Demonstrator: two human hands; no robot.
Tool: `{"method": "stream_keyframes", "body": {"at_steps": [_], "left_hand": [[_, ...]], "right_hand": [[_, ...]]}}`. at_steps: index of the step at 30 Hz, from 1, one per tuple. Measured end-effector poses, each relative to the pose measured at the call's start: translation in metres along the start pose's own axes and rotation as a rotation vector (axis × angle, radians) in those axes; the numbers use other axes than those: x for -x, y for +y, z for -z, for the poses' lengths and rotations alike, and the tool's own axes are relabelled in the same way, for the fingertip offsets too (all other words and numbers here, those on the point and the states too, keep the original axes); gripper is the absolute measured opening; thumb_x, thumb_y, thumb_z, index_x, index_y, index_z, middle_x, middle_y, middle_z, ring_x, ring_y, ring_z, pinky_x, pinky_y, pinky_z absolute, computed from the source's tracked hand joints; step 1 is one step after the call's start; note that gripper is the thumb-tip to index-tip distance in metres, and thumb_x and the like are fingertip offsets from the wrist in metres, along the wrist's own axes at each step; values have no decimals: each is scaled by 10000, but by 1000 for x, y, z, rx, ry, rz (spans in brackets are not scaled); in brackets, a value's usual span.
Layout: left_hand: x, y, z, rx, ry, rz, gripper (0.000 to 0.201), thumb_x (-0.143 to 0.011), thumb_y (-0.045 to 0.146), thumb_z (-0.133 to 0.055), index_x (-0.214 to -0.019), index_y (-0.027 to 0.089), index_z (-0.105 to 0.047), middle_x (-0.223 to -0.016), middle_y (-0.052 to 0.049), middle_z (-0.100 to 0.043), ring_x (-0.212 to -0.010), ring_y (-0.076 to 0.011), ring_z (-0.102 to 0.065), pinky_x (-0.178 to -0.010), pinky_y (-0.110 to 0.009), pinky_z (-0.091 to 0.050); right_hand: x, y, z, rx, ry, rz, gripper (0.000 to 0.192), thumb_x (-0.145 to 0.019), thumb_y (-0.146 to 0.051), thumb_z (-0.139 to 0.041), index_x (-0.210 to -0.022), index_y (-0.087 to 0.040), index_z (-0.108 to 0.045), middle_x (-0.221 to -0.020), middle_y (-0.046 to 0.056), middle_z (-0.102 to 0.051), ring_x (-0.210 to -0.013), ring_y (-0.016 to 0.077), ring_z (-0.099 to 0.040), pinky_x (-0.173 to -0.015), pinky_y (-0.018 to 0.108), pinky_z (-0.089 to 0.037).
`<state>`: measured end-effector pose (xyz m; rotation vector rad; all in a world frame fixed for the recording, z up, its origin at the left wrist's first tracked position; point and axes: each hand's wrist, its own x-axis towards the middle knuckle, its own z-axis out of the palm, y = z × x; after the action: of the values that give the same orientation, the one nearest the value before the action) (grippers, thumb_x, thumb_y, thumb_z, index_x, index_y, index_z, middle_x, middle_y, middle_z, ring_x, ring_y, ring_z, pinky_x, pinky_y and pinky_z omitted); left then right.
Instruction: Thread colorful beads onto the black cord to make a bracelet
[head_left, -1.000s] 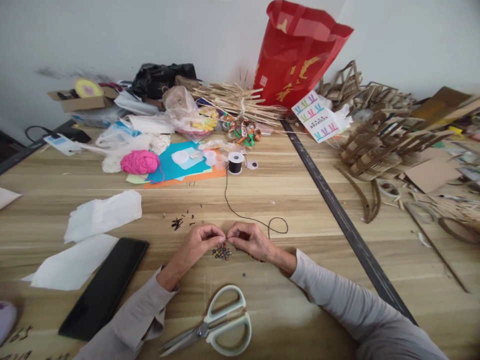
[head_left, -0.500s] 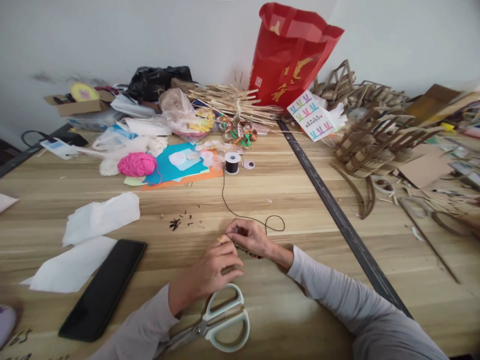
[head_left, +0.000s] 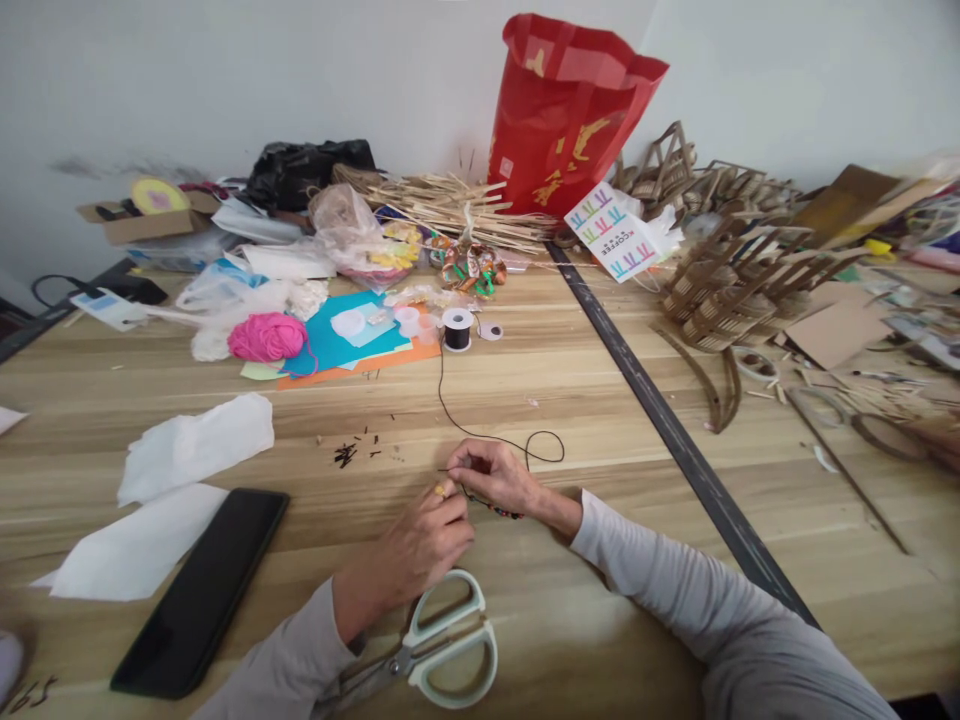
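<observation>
My right hand (head_left: 496, 476) pinches a thin black cord (head_left: 480, 430), whose short end pokes out past the fingertips. Right beside it, my left hand (head_left: 420, 540) has its fingers closed at the cord; the exact grip is partly hidden behind the knuckles. Under my right hand hangs a short row of small coloured beads (head_left: 502, 512) on the cord. From there the cord makes a loose loop on the table and runs back to a white spool (head_left: 457, 330) wound with black. Scissors with pale handles (head_left: 454, 640) lie just below my left hand, blades partly under the sleeve.
Left of my hands lie a black phone-like slab (head_left: 199, 595), white paper pieces (head_left: 196, 445) and black cord snippets (head_left: 346, 455). Pink yarn (head_left: 268, 338), sticks (head_left: 450, 205) and a red bag (head_left: 574, 120) stand behind. Small woven baskets (head_left: 720, 300) crowd the right.
My left hand's fingers have drawn in closer together, and the cord's short end now shows beyond the right fingertips. The view has shifted slightly.
</observation>
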<state>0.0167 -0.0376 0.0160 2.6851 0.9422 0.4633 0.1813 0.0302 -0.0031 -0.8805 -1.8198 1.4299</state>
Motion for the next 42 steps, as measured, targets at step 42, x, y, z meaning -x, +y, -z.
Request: {"method": "stream_keyframes", "body": {"at_steps": [42], "left_hand": [[-9, -41, 7, 188, 326, 331, 187, -858, 88, -506, -902, 166, -671, -872, -62, -613, -862, -194, -538, -803, -337, -452]], "right_hand": [[-7, -3, 2, -336, 122, -97, 329, -755, -459, -642, -755, -148, -533, -470, -68, -480, -364, 44, -415, -365, 153, -343]]}}
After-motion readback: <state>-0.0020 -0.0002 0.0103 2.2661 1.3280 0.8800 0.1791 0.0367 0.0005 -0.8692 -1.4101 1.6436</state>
